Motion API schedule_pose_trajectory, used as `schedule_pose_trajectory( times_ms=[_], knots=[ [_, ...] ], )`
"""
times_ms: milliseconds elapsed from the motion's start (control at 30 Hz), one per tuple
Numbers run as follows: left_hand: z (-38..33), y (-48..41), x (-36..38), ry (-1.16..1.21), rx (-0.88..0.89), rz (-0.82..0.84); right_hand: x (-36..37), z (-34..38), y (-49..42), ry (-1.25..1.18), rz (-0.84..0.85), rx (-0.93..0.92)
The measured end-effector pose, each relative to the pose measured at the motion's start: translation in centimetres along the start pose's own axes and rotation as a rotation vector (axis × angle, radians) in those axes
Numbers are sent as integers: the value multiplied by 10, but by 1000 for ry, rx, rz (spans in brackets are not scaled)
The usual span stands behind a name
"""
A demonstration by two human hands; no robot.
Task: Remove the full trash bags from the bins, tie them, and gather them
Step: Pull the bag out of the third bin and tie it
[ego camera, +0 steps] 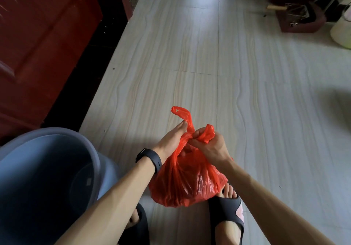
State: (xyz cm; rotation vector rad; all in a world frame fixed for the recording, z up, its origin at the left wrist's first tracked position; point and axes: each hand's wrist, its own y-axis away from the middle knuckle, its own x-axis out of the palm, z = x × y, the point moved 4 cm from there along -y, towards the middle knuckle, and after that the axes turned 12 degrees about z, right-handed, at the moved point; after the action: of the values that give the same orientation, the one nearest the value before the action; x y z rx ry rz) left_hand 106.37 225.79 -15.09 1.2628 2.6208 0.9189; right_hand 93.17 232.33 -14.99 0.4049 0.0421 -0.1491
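Bag (186,184): red and full, it is sitting out of the bin, just to its right, low between the feet and hiding part of the right toes.
Top: the two handles are crossing in a twist, and the tall handle (182,115) is sticking up.
Right hand (210,146): it is squeezing the other handle, fingers curled tight round it.
Left hand (169,140): its fingers are lying straight along the bag's neck, tips touching the tall handle. I cannot tell if it is pinching.
Bin (47,168): grey, it is standing at the left.
Band (150,159): black, it is wrapping the left wrist.
Sandals (228,206): black, they are standing on the pale floor (190,54).
Door (38,35): red, it is showing far left.
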Motion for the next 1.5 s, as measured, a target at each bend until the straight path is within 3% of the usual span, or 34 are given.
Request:
schedule_pose_trajectory(
  times_ms=[167,367,533,700,767,1033,1267,1367,1500],
  knots=[
    [8,1,-7,324,17,-301,6,7,2,-60,42,-36],
    [13,2,-1,421,-72,-273,10,7,4,-55,38,-17],
    [13,5,0,587,-68,-426,17,18,11,-80,32,52],
    [19,8,-2,922,-44,-491,10,-5,7,-758,-93,294],
    [24,9,-5,917,-50,-542,6,-15,9,-867,-141,319],
    [44,19,-40,691,-30,-678,-49,-44,30,-531,-407,490],
    [62,33,-49,684,-140,-788,-63,-71,34,-570,-516,598],
    [55,30,-51,627,-91,-768,-64,-69,27,-659,-481,534],
    [43,21,-48,623,103,-651,-59,-47,19,-760,-337,374]
  ],
)
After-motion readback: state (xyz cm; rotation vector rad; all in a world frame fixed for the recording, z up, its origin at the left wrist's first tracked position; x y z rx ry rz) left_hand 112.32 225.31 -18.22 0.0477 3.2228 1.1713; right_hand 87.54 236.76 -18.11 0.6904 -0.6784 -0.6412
